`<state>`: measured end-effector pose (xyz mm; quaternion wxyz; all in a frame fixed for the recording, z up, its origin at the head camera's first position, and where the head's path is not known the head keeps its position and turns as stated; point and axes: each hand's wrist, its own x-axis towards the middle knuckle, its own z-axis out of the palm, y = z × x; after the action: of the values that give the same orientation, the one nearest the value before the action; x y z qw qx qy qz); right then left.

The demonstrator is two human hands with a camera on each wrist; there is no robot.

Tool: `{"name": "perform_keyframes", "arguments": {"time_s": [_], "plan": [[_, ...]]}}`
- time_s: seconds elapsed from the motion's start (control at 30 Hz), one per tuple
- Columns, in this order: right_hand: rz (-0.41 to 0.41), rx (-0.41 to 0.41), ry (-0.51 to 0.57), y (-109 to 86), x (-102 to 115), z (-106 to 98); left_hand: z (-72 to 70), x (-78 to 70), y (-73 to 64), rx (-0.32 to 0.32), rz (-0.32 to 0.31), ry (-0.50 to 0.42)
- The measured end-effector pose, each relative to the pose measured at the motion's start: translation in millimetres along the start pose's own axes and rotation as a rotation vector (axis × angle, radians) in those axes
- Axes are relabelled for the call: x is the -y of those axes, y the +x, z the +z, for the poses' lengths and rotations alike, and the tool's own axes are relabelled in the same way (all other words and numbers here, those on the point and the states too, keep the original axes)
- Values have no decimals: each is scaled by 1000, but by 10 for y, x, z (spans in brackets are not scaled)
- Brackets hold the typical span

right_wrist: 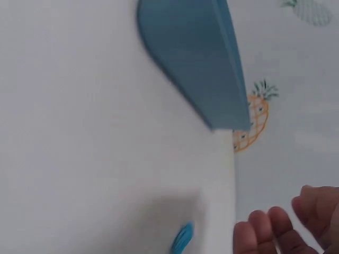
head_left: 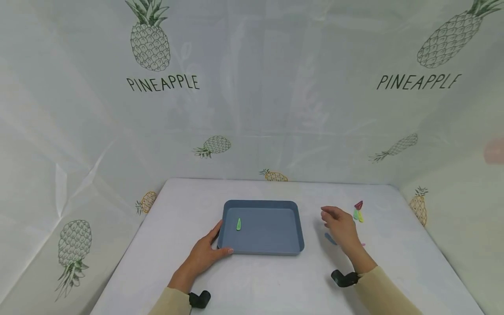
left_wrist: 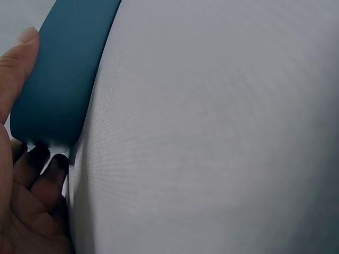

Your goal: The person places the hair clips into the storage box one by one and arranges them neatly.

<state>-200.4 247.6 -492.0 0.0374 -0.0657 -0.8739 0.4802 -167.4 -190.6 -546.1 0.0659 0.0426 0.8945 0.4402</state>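
A blue-grey rectangular tray [head_left: 267, 232] lies on the white table, and a green snap hair clip [head_left: 238, 224] sits in its left part. My left hand [head_left: 204, 256] grips the tray's near left corner, thumb at the front edge and fingers along the left side. In the left wrist view the fingertips bend under the tray wall [left_wrist: 63, 74]. To the right of the tray my right hand [head_left: 341, 228] hovers over the table, fingers loosely bent and nothing between them. Just below it lies a blue hair clip [head_left: 330, 239], seen also in the right wrist view [right_wrist: 182, 239].
Beyond the right hand lie a dark red clip [head_left: 358, 205], a pale green clip [head_left: 356, 215] and a yellow clip [head_left: 360, 216], close together. A pink clip [head_left: 363, 244] peeks out beside the right wrist. Pineapple-printed sheeting [head_left: 275, 109] hangs behind the table.
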Motion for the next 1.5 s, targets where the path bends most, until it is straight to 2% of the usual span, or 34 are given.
{"name": "perform_keyframes", "arguments": {"time_s": [0.1, 0.2, 0.57, 0.63, 0.7, 0.8, 0.87, 1.0, 1.17, 1.3, 1.5], "plan": [[57, 12, -94, -71, -107, -96, 2, 0, 2, 4, -1, 2], [95, 24, -128, -122, -185, -148, 2, -1, 5, 6, -2, -1], [157, 73, -7, -241, -272, -118, -11, -3, 6, 5, -17, -7], [139, 75, -36, -256, -281, -114, -11, -7, 4, 6, -12, -7], [84, 78, -111, -264, -293, -117, -9, -7, 6, 8, -9, -8], [-68, 109, -245, -269, -307, -131, -10, -9, -2, 5, -6, -11], [-172, 153, -288, -260, -323, -138, -9, -5, -3, -1, -4, -15], [-297, 243, -292, -229, -361, -135, -5, 11, -2, -9, 2, -12], [-314, 261, -331, -202, -419, -123, 7, 8, -1, -4, 0, -16], [-253, 243, -374, -209, -437, -135, 9, -13, -9, 1, -2, -26], [-178, 247, -373, -236, -454, -190, 6, -26, -18, 3, -8, -21]]}}
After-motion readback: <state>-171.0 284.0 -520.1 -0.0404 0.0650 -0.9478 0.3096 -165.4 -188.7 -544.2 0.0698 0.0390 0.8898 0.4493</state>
